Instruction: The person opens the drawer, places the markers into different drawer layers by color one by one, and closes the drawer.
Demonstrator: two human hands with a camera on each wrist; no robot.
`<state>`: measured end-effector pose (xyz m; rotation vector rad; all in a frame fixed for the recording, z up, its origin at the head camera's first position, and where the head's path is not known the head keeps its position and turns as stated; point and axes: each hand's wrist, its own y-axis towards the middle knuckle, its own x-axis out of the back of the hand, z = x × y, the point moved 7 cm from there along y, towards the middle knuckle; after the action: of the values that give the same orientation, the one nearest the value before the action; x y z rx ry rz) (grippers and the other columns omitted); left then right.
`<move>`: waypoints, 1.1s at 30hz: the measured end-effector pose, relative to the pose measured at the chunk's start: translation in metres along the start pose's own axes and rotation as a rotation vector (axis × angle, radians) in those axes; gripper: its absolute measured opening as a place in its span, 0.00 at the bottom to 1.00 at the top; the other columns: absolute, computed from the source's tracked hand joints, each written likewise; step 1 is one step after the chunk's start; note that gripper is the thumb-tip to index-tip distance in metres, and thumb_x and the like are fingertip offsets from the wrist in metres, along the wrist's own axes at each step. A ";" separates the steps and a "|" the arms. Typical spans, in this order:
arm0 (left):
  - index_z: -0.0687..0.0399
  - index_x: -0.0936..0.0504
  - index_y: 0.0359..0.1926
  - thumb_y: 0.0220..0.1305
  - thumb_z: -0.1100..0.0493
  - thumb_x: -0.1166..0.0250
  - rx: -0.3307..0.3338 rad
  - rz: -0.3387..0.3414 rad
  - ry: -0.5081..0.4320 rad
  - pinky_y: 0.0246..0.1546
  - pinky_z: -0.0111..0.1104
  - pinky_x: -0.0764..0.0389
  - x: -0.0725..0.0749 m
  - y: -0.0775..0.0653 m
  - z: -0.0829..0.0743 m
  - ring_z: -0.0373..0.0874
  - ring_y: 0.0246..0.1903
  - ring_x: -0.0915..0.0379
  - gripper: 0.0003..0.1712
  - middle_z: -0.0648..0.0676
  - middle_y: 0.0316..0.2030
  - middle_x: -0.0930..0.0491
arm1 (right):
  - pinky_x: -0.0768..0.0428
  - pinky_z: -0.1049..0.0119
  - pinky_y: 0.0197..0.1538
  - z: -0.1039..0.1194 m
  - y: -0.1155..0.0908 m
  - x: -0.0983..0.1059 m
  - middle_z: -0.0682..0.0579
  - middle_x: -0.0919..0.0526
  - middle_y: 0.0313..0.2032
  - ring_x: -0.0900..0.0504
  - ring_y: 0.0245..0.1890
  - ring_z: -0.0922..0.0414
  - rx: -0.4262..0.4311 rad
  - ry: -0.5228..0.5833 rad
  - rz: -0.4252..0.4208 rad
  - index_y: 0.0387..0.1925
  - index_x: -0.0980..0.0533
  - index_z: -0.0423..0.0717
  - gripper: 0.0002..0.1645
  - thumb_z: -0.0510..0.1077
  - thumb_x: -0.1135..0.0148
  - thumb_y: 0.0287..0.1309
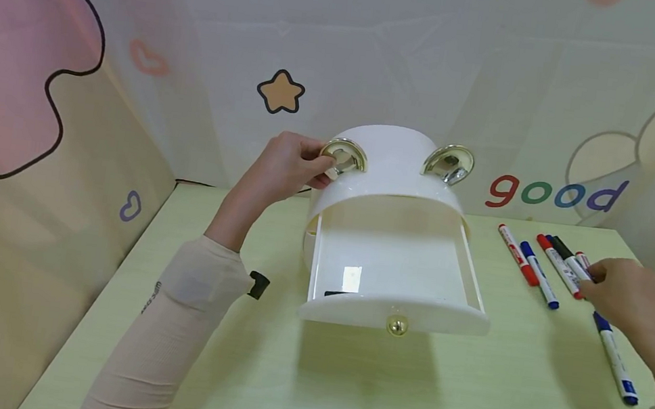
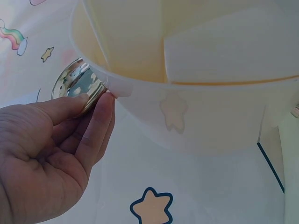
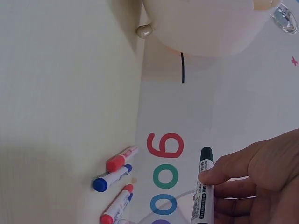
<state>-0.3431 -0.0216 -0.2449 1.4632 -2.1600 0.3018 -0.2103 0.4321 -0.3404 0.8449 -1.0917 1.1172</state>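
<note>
A white rounded box stands at the table's middle, its front drawer pulled out. My left hand pinches the shiny gold ear-shaped disc on the box's left, thumb on its face and fingers behind. A matching gold disc is on the right side. My right hand holds a white marker with a black cap between thumb and fingers, over the group of markers at the right. Inside the drawer, a dark strip shows behind the front panel.
Right of the box lie a red marker, a blue marker and a red-capped white marker. Another blue marker lies nearer the front. A printed curtain hangs behind the table.
</note>
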 end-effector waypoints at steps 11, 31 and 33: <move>0.63 0.16 0.58 0.76 0.63 0.39 0.004 0.000 -0.004 0.42 0.30 0.14 0.000 -0.001 0.002 0.48 0.38 0.13 0.15 0.61 0.47 0.15 | 0.23 0.59 0.20 0.036 -0.019 0.024 0.36 0.21 0.29 0.26 0.27 0.43 0.054 0.010 -0.055 0.47 0.26 0.18 0.20 0.35 0.36 0.63; 0.63 0.14 0.55 0.75 0.64 0.39 0.005 -0.013 -0.012 0.48 0.39 0.13 0.000 0.002 0.004 0.48 0.37 0.13 0.13 0.62 0.45 0.14 | 0.27 0.61 0.22 0.093 -0.046 0.054 0.38 0.19 0.31 0.25 0.27 0.46 0.151 0.026 -0.115 0.50 0.23 0.22 0.19 0.36 0.36 0.65; 0.63 0.14 0.54 0.75 0.64 0.39 0.006 -0.012 -0.014 0.48 0.40 0.13 0.000 0.003 0.004 0.48 0.37 0.13 0.13 0.62 0.45 0.14 | 0.27 0.61 0.21 0.098 -0.048 0.056 0.39 0.19 0.31 0.24 0.27 0.46 0.170 0.029 -0.119 0.50 0.23 0.22 0.18 0.36 0.35 0.65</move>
<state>-0.3467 -0.0225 -0.2481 1.4853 -2.1629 0.2948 -0.1839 0.3437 -0.2598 1.0112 -0.9192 1.1294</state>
